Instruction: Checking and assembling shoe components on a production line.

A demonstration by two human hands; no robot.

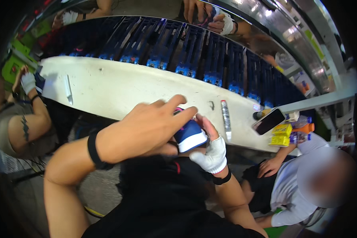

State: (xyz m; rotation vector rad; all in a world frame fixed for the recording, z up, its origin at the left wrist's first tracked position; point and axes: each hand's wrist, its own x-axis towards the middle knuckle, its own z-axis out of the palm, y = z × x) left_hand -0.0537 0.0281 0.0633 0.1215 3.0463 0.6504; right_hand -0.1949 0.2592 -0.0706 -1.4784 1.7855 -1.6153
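- We count one small navy-blue shoe with a white sole and pink trim, between our two hands above the near edge of the long white work table.
- Our bare left hand is one of two; its fingers are spread and curved over the shoe's opening, thumb low beside the sole. We cannot tell whether they grip it.
- Our right hand, in one white knitted glove that leaves some fingers bare, is half open and cupped around the toe end, having hold of the shoe.
- We wear two black wristbands, one on each wrist.
- Two slim tools lie on the table: one pale, narrow stick-like tool well to the left, and one silver-and-black tube with a red end just right of our hands.
- One dark-screened phone sits at the table's right end, near two yellow cartons and one orange bottle-like container.
- Beyond the table runs a row of dark blue racks, too many and too dim for us to count surely.
- One co-worker in a white shirt is at our right.
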